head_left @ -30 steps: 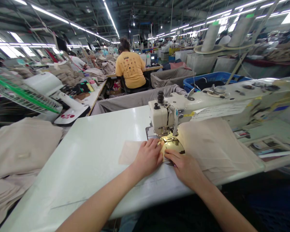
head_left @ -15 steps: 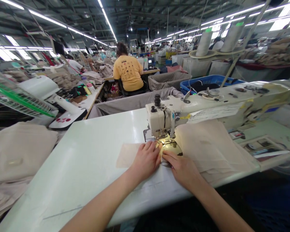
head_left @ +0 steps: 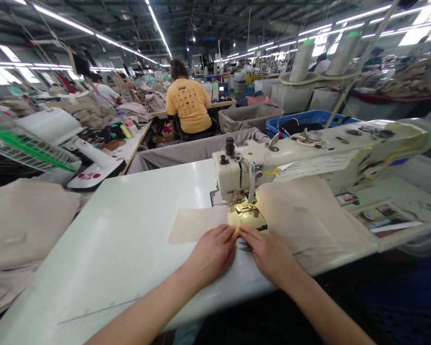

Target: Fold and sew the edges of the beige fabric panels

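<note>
A thin beige fabric piece (head_left: 197, 224) lies on the pale table (head_left: 140, 230), its right end under the head of the sewing machine (head_left: 233, 175). My left hand (head_left: 215, 247) is closed, thumb and fingers pinching the fabric's near right edge just in front of the needle area. Fingertips almost touching it, my right hand (head_left: 267, 249) is closed too, beside the brass-coloured curved plate (head_left: 251, 218); what lies between its fingers is hidden. A stack of beige fabric (head_left: 301, 211) rests right of the machine head.
More beige fabric (head_left: 25, 220) is piled at the left, near a white fan (head_left: 93, 163). Behind the table stand a cloth-lined bin (head_left: 197, 148) and a blue basket (head_left: 283, 125). A person in a yellow shirt (head_left: 189, 105) sits beyond. Two thread cones (head_left: 301, 61) stand at the upper right.
My left hand has drawn back from the needle towards me, and more of the fabric piece shows. The fingers of both hands have come closer together. The view has shifted slightly.
</note>
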`<state>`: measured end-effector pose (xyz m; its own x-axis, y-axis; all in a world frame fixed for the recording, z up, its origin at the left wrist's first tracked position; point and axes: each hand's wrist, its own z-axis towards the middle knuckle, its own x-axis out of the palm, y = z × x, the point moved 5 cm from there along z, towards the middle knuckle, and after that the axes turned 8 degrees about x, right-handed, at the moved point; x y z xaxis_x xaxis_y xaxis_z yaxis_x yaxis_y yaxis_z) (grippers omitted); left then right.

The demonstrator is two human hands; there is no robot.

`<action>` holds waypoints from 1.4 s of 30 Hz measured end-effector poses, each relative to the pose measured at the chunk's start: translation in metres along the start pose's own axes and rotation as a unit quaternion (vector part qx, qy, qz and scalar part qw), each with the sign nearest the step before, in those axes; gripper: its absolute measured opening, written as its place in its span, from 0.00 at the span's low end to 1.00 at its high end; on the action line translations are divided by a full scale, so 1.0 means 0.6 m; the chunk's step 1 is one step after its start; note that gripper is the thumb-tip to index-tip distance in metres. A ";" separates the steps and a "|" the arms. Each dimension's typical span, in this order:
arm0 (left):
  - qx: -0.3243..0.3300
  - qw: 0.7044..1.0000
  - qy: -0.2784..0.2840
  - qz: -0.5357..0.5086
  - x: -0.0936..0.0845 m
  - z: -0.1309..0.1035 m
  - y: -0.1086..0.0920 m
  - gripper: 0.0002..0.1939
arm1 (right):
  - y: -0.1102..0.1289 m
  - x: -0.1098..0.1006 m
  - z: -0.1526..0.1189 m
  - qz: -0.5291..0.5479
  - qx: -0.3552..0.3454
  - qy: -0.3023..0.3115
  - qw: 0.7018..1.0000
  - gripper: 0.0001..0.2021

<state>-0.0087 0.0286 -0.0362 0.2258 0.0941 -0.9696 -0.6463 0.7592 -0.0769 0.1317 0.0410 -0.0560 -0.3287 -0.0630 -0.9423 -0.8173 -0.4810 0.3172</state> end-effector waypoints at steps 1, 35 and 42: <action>-0.001 1.000 -0.004 -0.004 -0.002 0.004 0.007 0.14 | 0.001 -0.003 0.007 0.003 0.001 0.004 1.000 0.27; 0.005 0.998 -0.058 -0.003 -0.008 0.032 0.096 0.14 | 0.004 -0.002 0.025 0.030 0.040 -0.012 0.999 0.29; -0.056 0.998 -0.019 0.015 -0.016 0.024 0.085 0.16 | -0.001 -0.005 0.025 0.068 0.038 -0.035 0.996 0.27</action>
<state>-0.0333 0.0760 -0.0275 0.2321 0.1419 -0.9623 -0.7305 0.6787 -0.0761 0.1260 0.0547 -0.0517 -0.4691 -0.0612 -0.8810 -0.7952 -0.4046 0.4515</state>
